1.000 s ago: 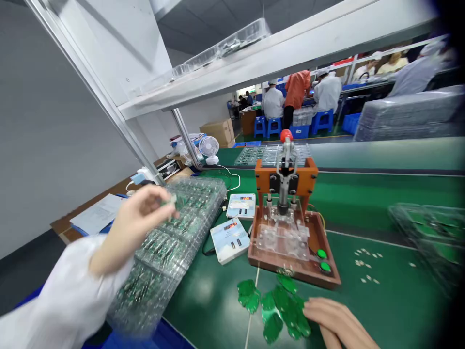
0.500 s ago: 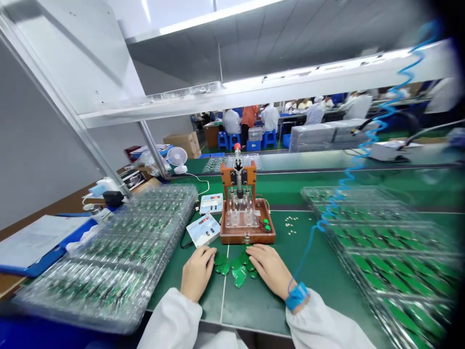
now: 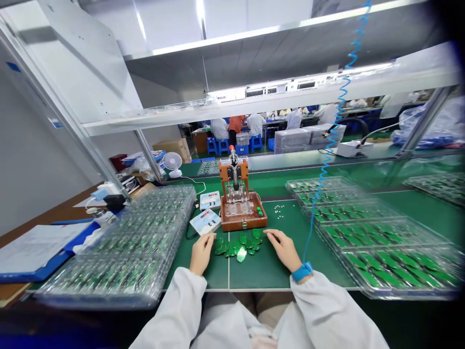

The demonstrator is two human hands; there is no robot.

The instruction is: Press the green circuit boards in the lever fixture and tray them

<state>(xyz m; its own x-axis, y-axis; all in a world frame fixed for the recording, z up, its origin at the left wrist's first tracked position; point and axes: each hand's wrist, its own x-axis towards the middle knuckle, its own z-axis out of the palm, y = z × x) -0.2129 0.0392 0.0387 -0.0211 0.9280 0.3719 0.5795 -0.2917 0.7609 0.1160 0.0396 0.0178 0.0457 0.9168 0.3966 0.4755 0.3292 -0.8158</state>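
Several green circuit boards [image 3: 241, 253] lie in a loose spread on the green mat in front of a small press fixture [image 3: 244, 223] with an orange frame and wooden base. My left hand [image 3: 202, 254] rests at the left end of the spread, its fingers stretched forward beside the nearest boards; whether they touch is unclear. On the other side, my right hand [image 3: 285, 249] lies with fingers extended and nothing in them, the fingertips close to the rightmost board. A blue wrist strap [image 3: 302, 272] is around my right wrist.
Clear trays of boards stand at left [image 3: 125, 247] and right [image 3: 392, 257]. Two white meter boxes [image 3: 205, 221] sit left of the fixture. Small white pieces [image 3: 278, 211] lie to its right. A coiled blue cord [image 3: 323, 167] hangs down to my right wrist.
My right hand has moved right, away from the boards. The boards are spread wider than before. The camera view has shifted, showing more of the right tray and my lap.
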